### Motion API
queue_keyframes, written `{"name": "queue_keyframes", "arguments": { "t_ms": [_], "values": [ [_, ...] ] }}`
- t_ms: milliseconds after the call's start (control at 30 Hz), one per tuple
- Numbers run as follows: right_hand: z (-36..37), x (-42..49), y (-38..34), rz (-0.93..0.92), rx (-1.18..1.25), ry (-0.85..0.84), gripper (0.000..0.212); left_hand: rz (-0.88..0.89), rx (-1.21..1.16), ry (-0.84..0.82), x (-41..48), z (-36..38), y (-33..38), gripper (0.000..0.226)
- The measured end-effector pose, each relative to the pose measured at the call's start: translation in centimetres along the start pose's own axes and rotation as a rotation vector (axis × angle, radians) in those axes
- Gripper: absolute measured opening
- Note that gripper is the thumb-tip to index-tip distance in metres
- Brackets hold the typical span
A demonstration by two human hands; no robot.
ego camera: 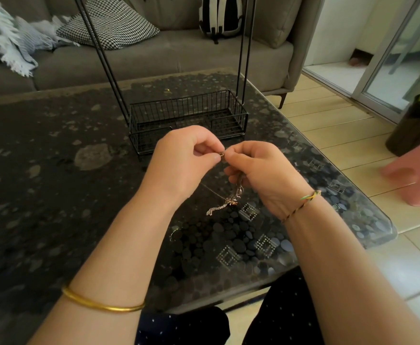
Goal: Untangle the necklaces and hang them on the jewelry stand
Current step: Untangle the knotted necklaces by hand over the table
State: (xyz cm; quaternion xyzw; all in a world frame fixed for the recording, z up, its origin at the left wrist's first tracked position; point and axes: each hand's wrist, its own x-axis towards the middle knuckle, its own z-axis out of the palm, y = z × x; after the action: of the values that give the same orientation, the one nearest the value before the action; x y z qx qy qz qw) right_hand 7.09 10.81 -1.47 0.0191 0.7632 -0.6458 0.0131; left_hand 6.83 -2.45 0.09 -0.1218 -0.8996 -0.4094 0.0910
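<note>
Grey sofa (pixel 154 58) runs along the far side. Dark pebble-pattern glass worktop (pixel 42 170) fills the near and middle area.

Jewelry stand (pixel 179 102) sits on the worktop, centre-far: black wire basket base with two thin black uprights that leave the top of the view. Nothing hangs on the part in view.

On the sofa: pale fringed blanket (pixel 12 43) far left, houndstooth pillow (pixel 114 23) right of it, black-and-white backpack (pixel 220 16) behind the stand's right upright. Pink stool (pixel 418 170) on the floor, right of the worktop.

Left hand (pixel 181 160): fingers curled, thumb and forefinger pinching a small metal piece (pixel 221 153) just near of the basket. Right hand (pixel 261 170): fingers curled, fingertips meet the same piece from the right.

Necklaces (pixel 231 200): knotted bundle hanging from the right hand, over the worktop, between the wrists. One sparkly tail trails near-left. Can't tell if the bundle touches the glass.

Gold bangle (pixel 104 306) on the left forearm, braided cord bracelet (pixel 301 205) on the right wrist.
</note>
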Motion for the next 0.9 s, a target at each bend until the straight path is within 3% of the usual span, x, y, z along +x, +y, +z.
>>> {"name": "queue_keyframes", "arguments": {
  "t_ms": [667, 900],
  "values": [
    [0.14, 0.1, 0.01, 0.063, 0.09, -0.037, 0.018, -0.004, 0.075, 0.044, 0.01, 0.22, 0.1, 0.009],
    [0.22, 0.16, 0.0, -0.034, -0.148, 0.006, 0.025, 0.035, 0.155, 0.074, -0.15, 0.39, 0.16, 0.011]
  ]
}}
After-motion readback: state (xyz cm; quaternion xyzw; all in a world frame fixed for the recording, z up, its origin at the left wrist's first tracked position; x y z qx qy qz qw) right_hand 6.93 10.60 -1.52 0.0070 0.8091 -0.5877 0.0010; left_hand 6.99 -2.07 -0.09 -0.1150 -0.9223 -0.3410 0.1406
